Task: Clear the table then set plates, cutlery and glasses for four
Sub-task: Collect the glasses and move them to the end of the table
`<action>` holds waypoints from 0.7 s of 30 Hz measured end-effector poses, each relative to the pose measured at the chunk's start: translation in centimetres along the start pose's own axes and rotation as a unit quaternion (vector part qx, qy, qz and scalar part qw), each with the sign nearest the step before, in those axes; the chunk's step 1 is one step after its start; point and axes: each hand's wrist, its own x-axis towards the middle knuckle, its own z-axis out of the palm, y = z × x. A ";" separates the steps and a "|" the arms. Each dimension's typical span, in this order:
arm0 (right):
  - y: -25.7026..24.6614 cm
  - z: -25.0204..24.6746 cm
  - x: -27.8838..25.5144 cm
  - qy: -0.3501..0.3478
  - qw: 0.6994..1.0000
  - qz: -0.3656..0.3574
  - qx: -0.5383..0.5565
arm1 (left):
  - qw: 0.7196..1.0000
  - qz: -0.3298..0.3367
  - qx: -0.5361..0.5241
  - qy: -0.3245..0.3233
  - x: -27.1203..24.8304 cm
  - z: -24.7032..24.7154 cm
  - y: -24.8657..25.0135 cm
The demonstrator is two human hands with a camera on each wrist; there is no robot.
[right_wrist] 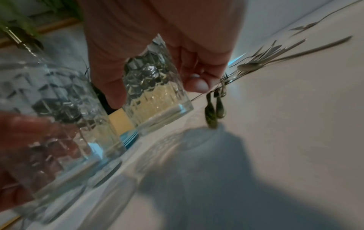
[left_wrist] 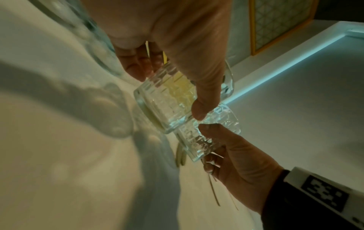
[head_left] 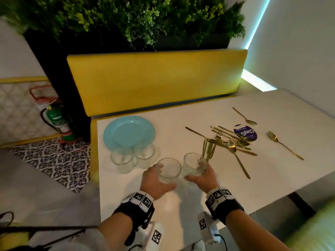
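Note:
My left hand [head_left: 159,176] grips a ribbed clear glass [head_left: 168,171] just above the white table [head_left: 272,178], near its front edge. Close on its right, my right hand [head_left: 201,175] grips a matching glass [head_left: 194,164]. The left wrist view shows the left hand [left_wrist: 168,91] round its glass [left_wrist: 163,109], with the right hand's glass [left_wrist: 204,138] almost touching it. In the right wrist view the right hand [right_wrist: 157,88] wraps its glass [right_wrist: 155,96]. A stack of blue plates [head_left: 128,132] lies at the far left, with two plain glasses [head_left: 121,157] [head_left: 145,151] beside it. Gold cutlery [head_left: 228,140] lies piled mid-table.
Two loose gold spoons [head_left: 244,116] [head_left: 284,144] and a purple round label [head_left: 244,134] lie right of the pile. A yellow bench [head_left: 155,80] with a planter behind it runs along the far side. A fire extinguisher [head_left: 56,118] stands on the floor at left. A wall bounds the right.

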 end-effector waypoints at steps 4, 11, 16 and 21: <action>-1.2 3.0 -1.7 -0.036 0.999 -0.006 -0.022 | 0.998 -0.041 0.012 0.046 -1.6 -2.6 -3.6; -2.7 7.1 -3.9 -0.075 0.993 -0.035 -0.089 | 0.991 -0.109 0.031 0.077 -3.1 -5.9 -7.6; -3.5 9.0 -4.3 -0.090 0.991 -0.047 -0.089 | 0.987 -0.121 0.032 0.099 -2.7 -6.4 -9.0; -3.5 10.3 -4.4 -0.093 0.992 -0.048 -0.074 | 0.986 -0.122 0.036 0.108 -2.3 -6.3 -9.4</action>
